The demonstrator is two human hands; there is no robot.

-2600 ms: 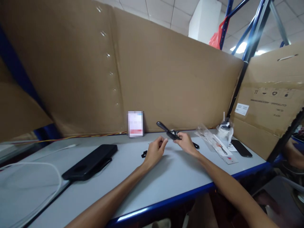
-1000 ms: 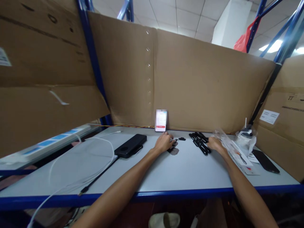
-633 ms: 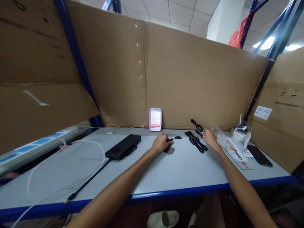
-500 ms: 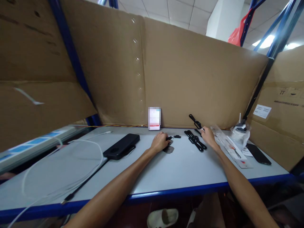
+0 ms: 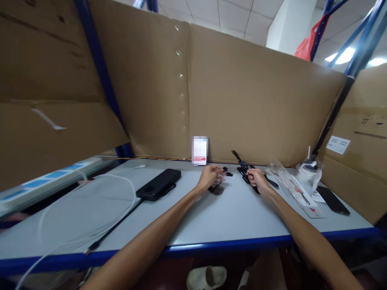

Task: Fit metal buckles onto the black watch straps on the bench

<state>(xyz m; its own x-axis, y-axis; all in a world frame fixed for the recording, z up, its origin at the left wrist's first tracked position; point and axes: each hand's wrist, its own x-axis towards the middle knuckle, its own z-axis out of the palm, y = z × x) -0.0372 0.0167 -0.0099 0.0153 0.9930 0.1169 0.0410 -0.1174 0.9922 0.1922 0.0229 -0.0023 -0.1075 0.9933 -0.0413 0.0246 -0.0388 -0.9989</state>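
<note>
My right hand [image 5: 256, 180] is closed on a black watch with a strap [image 5: 241, 162], lifted a little off the grey table [image 5: 229, 217], its strap end pointing up and left. More black watches [image 5: 270, 182] lie on the table just behind and right of that hand. My left hand [image 5: 211, 177] hovers near the table's middle, fingers curled round a small black part [image 5: 226, 172]. A small dark piece [image 5: 216, 190] lies under that hand.
A blurred white card [image 5: 200, 150] leans on the cardboard wall [image 5: 242, 100]. A black power bank [image 5: 159, 183] with cable [image 5: 115, 227] lies left, beside white cables [image 5: 75, 209]. Clear packets [image 5: 294, 187], a bagged bottle [image 5: 307, 169] and a black phone [image 5: 333, 199] sit right.
My right hand picked one black watch from the group at the right and brought it toward the middle. My left hand lifted slightly off the table with a small black part.
</note>
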